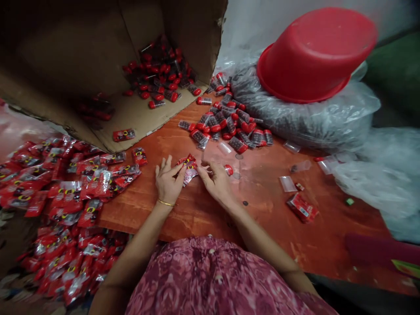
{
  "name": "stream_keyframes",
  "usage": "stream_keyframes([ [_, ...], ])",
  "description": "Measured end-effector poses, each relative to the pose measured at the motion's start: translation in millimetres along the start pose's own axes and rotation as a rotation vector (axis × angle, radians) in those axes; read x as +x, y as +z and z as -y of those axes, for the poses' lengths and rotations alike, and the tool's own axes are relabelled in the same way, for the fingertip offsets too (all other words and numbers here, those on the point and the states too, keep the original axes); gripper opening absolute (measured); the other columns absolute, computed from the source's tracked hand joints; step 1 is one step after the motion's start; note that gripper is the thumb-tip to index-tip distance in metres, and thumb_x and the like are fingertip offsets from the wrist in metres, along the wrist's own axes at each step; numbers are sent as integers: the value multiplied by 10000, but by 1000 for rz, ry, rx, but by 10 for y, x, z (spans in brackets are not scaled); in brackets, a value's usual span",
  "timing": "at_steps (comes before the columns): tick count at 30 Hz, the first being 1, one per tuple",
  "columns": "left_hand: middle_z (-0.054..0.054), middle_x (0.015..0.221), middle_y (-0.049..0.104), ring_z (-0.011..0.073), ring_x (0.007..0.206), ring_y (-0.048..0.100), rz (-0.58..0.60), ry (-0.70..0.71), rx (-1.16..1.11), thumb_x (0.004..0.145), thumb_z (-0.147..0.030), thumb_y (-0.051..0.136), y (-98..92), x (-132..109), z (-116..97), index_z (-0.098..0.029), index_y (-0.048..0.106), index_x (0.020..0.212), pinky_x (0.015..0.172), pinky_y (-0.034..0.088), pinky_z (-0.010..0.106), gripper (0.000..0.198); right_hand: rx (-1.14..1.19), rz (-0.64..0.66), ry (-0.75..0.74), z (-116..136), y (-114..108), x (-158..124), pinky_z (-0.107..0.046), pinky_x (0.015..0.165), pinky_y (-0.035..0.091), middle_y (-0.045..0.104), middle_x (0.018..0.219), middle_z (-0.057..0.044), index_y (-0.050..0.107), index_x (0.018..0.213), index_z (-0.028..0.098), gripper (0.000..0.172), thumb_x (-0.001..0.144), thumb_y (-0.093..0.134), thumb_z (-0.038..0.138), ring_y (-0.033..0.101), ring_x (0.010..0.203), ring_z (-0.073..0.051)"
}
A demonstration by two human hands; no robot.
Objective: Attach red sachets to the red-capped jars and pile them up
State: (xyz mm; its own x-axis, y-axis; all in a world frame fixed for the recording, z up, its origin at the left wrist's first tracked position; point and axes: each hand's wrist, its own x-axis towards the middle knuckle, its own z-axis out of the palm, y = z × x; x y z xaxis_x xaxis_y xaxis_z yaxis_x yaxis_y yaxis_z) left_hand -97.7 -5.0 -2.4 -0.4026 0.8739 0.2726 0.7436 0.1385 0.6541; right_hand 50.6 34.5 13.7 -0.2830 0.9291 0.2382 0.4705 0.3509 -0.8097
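Observation:
A small red packet (189,168) with a shiny clear part lies between my two hands at the middle of the orange table. My left hand (169,181) pinches its left side with thumb and forefinger, the other fingers raised. At its right edge my right hand (215,181) has thumb and fingers closed on the packet. A red-capped container (229,169) lies just beyond the right hand's fingers. Behind the hands is a heap of clear containers with dark contents and red caps (226,122).
A cardboard box (98,57) on its side holds more containers. Filled red packets (68,192) pile up at the left. An upturned red tub (315,57) sits on a plastic bag (295,118). A red pack (302,208) lies at the right.

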Motion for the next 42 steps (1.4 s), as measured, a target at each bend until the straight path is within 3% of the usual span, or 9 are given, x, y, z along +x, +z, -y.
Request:
stream_keyframes([
  [7,117,1230,590,279,1180,506,-30,-21,-154,772,-377,577,-210,-48,-228,-208,698,975,1008,331,424,291,595,30,187,126,230,135,-242,589,399,537,649,14,543,704,193,296,781,509,476,471,601,-116],
  [10,84,902,716,223,854,656,91,-233,-382,780,-465,542,-263,-56,-282,-181,711,876,739,475,290,344,607,-12,207,150,184,94,-224,526,331,412,558,46,442,592,201,353,781,492,495,369,533,-93],
  [14,36,633,659,120,535,581,354,-458,-833,714,-535,583,-242,-33,-382,-152,673,682,457,385,194,395,553,-34,189,124,125,-15,-227,511,284,354,543,52,394,561,200,356,794,483,455,318,521,-87],
  [18,10,672,652,82,537,539,283,-577,-1048,587,-444,726,-140,-10,-481,-152,661,758,458,383,164,344,574,-55,232,65,128,-63,-230,517,303,375,544,46,406,565,199,326,788,471,428,338,528,-94],
  [24,7,618,635,103,564,531,271,-343,-893,658,-368,684,-9,1,-428,-146,681,692,545,419,207,224,611,-59,255,19,190,49,-225,504,316,376,526,49,406,546,201,312,746,494,424,342,530,-101],
  [34,60,812,722,203,758,629,130,114,-251,732,-235,602,-138,140,-161,-255,720,827,800,468,351,152,337,-73,227,-107,182,170,-242,534,340,534,551,24,581,610,182,300,806,456,372,457,538,-130],
  [38,98,1168,631,270,1104,542,204,275,-13,768,-235,557,-148,144,-131,-253,699,914,1029,279,515,205,380,-149,188,-67,65,217,-231,496,309,449,503,37,493,542,191,319,792,453,385,400,497,-110],
  [40,101,1325,511,311,1256,401,182,262,-2,757,-272,574,-174,133,-184,-241,687,952,1060,175,560,228,393,-155,168,-37,26,201,-227,477,282,392,489,46,440,523,197,334,790,459,397,353,478,-96],
  [42,101,1280,552,307,1244,414,191,190,-138,766,-325,567,-201,110,-262,-218,691,905,1054,212,532,215,383,-159,148,-12,9,150,-228,475,268,363,490,51,413,522,199,349,800,461,403,326,476,-90],
])
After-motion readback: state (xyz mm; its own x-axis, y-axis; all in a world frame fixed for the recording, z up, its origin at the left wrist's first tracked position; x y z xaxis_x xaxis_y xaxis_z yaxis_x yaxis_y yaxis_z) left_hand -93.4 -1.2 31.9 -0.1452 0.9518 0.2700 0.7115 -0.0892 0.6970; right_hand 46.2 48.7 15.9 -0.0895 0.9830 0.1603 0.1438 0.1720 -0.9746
